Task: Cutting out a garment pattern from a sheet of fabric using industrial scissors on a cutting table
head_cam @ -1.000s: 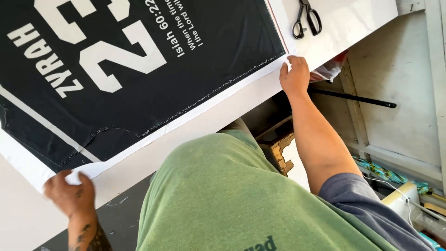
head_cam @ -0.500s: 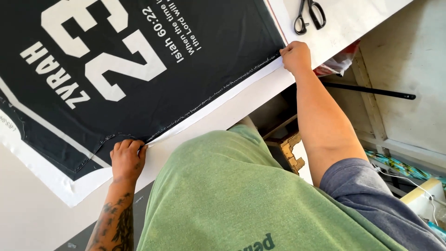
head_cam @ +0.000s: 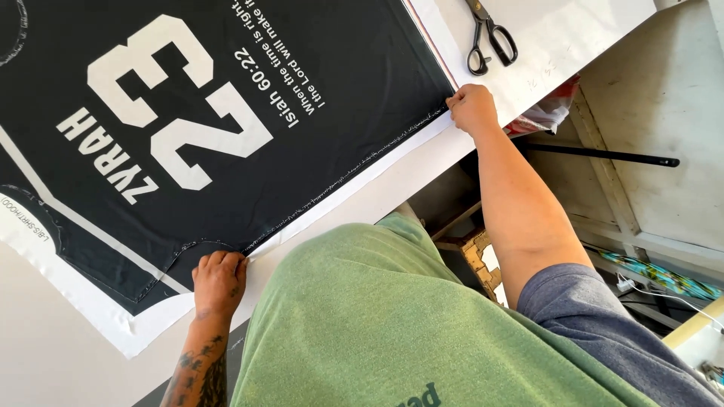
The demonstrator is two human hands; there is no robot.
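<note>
A large black fabric panel with white printed lettering and a white margin lies flat on a white table. My left hand pinches the near edge of the fabric at its lower hem, fingers curled on the cloth. Farther right, my right hand grips the same edge at the panel's corner. The hem runs straight between the two hands. My green-shirted torso fills the bottom of the view.
Black-handled scissors lie on the table beyond my right hand. Below the table edge are a black rod, a wooden stool, red cloth and white cabinet panels.
My left hand moved right along the near edge, from the fabric's left end to mid-hem, and took hold there. My right hand kept its hold on the corner.
</note>
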